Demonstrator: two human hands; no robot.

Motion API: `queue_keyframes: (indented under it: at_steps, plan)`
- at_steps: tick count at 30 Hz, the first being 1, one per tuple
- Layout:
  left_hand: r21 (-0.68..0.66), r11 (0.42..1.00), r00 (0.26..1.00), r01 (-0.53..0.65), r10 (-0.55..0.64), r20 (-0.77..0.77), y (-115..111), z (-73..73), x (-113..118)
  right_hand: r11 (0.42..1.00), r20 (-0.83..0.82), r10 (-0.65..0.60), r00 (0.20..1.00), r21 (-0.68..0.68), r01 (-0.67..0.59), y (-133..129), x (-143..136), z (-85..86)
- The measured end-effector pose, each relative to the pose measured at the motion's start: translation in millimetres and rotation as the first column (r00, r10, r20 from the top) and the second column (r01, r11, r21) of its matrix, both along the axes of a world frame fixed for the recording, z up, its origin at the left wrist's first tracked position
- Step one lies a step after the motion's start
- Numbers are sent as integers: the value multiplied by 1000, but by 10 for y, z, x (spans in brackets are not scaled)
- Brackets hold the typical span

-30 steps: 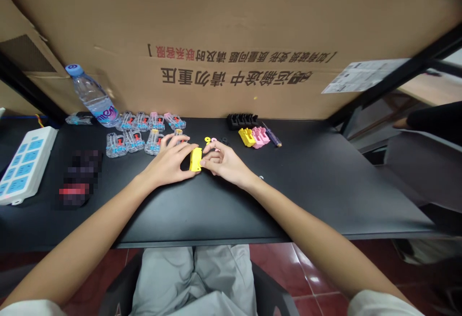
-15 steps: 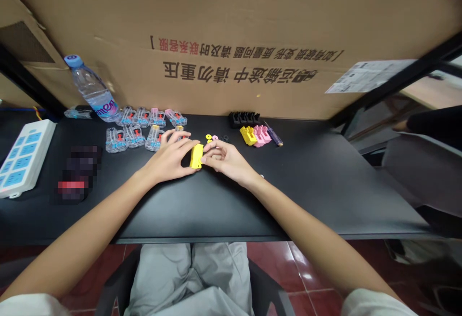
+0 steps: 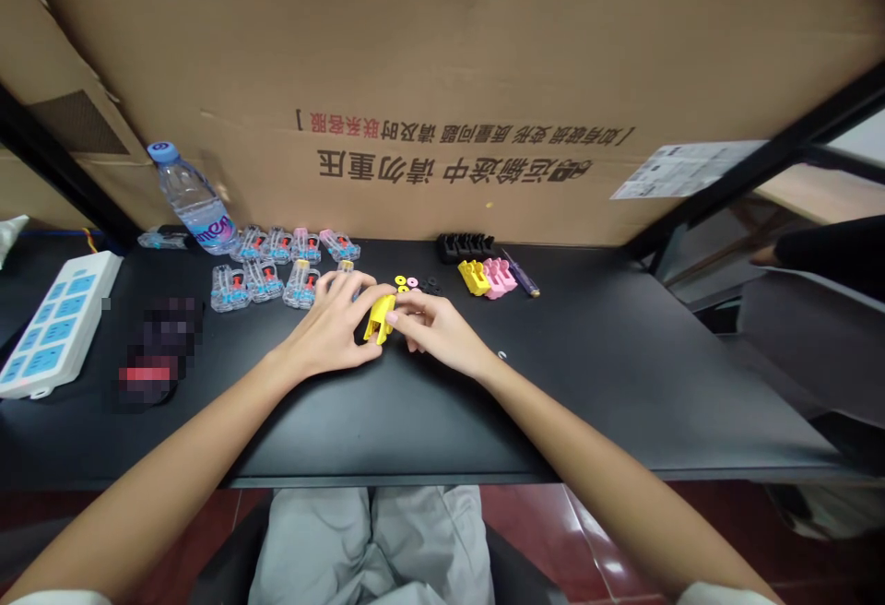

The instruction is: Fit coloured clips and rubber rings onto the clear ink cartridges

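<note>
Head view: the left hand (image 3: 336, 324) grips a yellow part (image 3: 380, 317) above the table (image 3: 387, 430), back from its front edge. The right hand (image 3: 442, 328) thumbs it; whether clamped, I cannot tell. Clear cases (image 3: 230, 289) form 2 rows toward the back edge.

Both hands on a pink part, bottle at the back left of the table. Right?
Not quite: the head view shows a yellow part, not a pink one. The left hand and right hand are both on it, and the bottle is at the table's back left.
</note>
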State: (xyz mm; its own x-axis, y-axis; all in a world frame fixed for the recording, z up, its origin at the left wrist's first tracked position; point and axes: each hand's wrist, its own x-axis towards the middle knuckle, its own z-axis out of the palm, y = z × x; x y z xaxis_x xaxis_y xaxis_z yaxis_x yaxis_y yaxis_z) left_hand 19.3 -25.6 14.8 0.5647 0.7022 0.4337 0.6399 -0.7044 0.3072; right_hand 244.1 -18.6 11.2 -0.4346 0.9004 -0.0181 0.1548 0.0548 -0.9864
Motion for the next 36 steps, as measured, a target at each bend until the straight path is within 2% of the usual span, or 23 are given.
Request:
queue_keyframes:
  at_steps: [7, 10, 13, 17, 21, 25, 31, 36]
  plan:
    - [87, 996, 999, 21, -23, 32, -70, -19, 85, 988, -173, 75, 982, -117, -97, -42, -50, 71]
    - [69, 995, 998, 70, -70, -5, -56, -10, 45, 989, -150, 70, 986, -115, -88, -14, -7, 43]
    - [25, 994, 993, 102, -101, -61, -12, 26, -41, 998, -84, 11, 996, -59, -16, 24, 58, 10]
    - [11, 1000, 995, -24, 25, -101, 84, 58, -184, 988, -88, -137, 987, -84, 130, 50, 115, 29]
    - [18, 994, 976, -106, 108, -190, 191, -23, -321, 979, -102, -165, 981, -140, 150, 42, 123, 100]
    - [-27, 993, 968, -113, 104, -227, 228, -93, -361, 986, -63, -146, 987, -97, 139, 58, 144, 84]
    - [-83, 995, 982, -50, 33, -188, 112, -1, -221, 992, 6, -120, 993, -44, 120, 62, 150, 66]
    - [-87, 993, 986, -84, 70, -150, 90, -17, -203, 993, 68, -108, 992, 58, 104, 47, 117, 74]
